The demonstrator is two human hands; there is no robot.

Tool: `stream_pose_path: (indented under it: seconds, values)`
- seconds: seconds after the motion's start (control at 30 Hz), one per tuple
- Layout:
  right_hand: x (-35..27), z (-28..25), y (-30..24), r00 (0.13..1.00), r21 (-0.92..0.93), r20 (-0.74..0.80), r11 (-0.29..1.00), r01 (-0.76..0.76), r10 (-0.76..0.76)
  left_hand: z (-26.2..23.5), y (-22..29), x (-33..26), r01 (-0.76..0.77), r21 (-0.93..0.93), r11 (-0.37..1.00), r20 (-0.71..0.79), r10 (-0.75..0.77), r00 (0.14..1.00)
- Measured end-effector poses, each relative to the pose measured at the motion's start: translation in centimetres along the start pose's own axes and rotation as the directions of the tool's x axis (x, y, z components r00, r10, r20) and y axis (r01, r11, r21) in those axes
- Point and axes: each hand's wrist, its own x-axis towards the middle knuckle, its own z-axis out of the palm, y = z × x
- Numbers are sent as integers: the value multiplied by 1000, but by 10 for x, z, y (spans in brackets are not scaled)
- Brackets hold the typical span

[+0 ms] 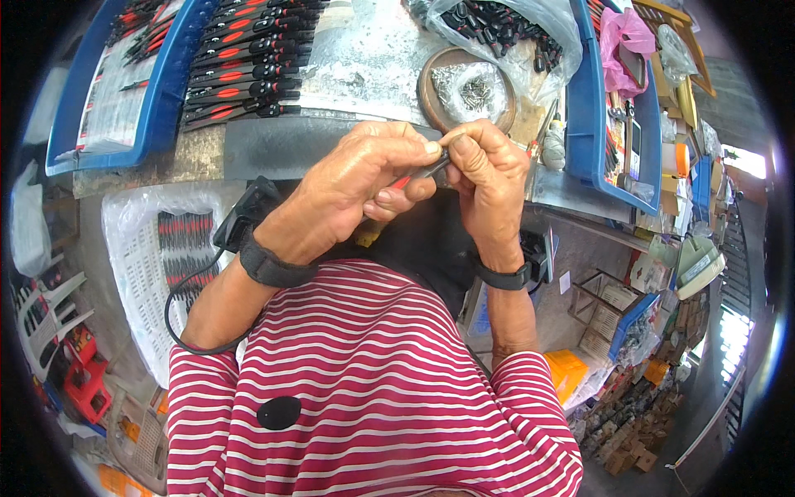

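Near the table's front edge, my left hand [352,170] is closed around a slim black-and-red tool handle [424,172]. Its red part shows between my left fingers. My right hand [490,174] pinches the far end of the same handle between thumb and fingertips; whatever small part may be there is hidden. Beyond my hands, a round brown tray [426,91] bears a clear bag of small metal pieces [474,93]. A stack of similar black-and-red handles [240,70] lies at the far left of the table.
Blue bins flank the table, one at left [157,124] and one at right [584,124]. A plastic bag [563,25] of small black parts lies at the far right. Below the table, a white basket [132,257] holds more handles. Dark straps circle both wrists.
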Motion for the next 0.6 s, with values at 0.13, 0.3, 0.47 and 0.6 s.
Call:
stream_pose_path:
  seconds: [0.13, 0.3, 0.47, 0.6]
  values:
    - [2, -3, -3, 995, 74, 57, 994, -82, 78, -3, -1, 1, -2, -6, 1000, 26, 2, 1000]
    - [-3, 0, 3, 1000, -45, -30, 999, -4, 3, -7, -4, 2, -11, -83, 996, 40, 15, 999]
    - [1, -7, 7, 998, 114, 67, 993, -18, 10, -11, -7, 6, -42, -37, 998, 115, 46, 992]
    - [-1, -10, 8, 999, 82, 54, 997, -5, 1, -11, -9, 8, -58, -20, 998, 130, 60, 990]
